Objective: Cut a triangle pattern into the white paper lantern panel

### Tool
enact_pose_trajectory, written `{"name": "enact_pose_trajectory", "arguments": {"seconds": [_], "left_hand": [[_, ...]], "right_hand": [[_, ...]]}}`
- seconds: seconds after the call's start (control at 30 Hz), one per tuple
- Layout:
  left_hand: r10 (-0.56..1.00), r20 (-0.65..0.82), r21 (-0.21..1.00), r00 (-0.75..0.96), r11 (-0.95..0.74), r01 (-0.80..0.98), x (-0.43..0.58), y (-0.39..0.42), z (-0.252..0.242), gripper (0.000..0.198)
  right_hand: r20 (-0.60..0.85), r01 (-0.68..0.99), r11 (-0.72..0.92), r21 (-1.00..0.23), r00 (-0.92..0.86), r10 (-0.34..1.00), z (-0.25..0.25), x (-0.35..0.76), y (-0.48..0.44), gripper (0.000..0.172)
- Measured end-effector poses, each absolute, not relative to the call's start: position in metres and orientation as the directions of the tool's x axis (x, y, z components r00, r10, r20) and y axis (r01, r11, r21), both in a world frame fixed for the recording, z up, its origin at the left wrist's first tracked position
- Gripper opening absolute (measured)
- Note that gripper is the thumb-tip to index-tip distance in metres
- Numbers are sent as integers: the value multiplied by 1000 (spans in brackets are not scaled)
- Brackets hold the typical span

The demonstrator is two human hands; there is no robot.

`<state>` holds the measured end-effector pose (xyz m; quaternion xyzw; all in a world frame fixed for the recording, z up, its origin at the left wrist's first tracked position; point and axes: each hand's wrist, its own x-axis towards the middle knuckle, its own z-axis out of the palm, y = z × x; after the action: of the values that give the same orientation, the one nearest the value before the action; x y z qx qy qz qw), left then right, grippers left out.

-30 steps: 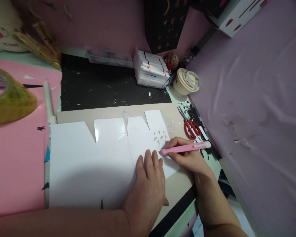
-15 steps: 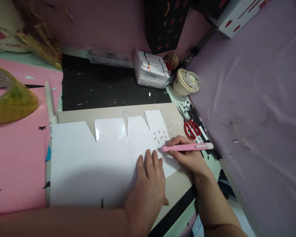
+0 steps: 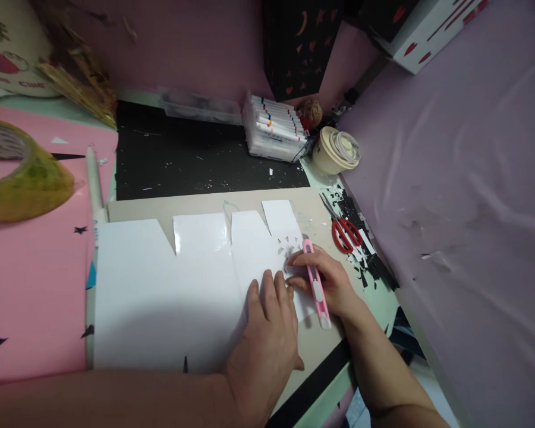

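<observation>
My left hand [image 3: 270, 333] lies flat, fingers stretched out, pressing on a large sheet of white card [image 3: 160, 297] with slits cut into its far edge. In my right hand [image 3: 330, 276] is a pink craft knife [image 3: 315, 282], its blade end tilted up and away from the card. The thumb and fingertips of that hand touch the card's right flap beside a cluster of small cut-out holes [image 3: 288, 244]. Under the card is a beige board [image 3: 307, 351]. Part of the flap is hidden behind my right hand.
Red-handled scissors [image 3: 346, 233] lie right of the board, near black and white scraps [image 3: 361, 261]. Behind stand a box of markers [image 3: 276, 128] and a cream tub [image 3: 332, 151]. A roll of yellow tape [image 3: 40, 184] rests on pink paper [image 3: 31, 291] at left.
My right hand has swung the craft knife from lying level, blade on the card, to pointing up and away. Its fingertips have come down near the holes. The left hand stays put.
</observation>
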<state>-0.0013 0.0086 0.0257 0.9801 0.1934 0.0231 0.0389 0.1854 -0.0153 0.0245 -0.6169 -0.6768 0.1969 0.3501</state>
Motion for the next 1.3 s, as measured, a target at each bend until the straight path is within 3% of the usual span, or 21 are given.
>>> {"name": "enact_pose_trajectory", "arguments": {"seconds": [0.5,0.8,1.0,1.1,1.23,1.3], "left_hand": [[446,53,83,893,-894,441,2,1,19,109],[438,49,67,898,-898,435,1,3,19,105],[458,59,48,887,-889,456,2,-2,15,107],[445,66,56,893,-896,441,0,0,15,106],[389,76,74,918,-920,384,-1,6,18,105],[383,67,70,921,-923,378,-2,9,19,102]], "right_hand": [[294,773,143,-618,59,954,18,178,-10,13],[155,585,-47,-810,290,944,22,176,-9,8],[134,505,-61,-861,341,930,25,176,-8,11],[262,515,-13,-857,458,850,23,177,-7,12],[596,728,9,-686,555,581,18,191,-5,13],[632,748,-32,-663,582,511,15,200,-3,12]]}}
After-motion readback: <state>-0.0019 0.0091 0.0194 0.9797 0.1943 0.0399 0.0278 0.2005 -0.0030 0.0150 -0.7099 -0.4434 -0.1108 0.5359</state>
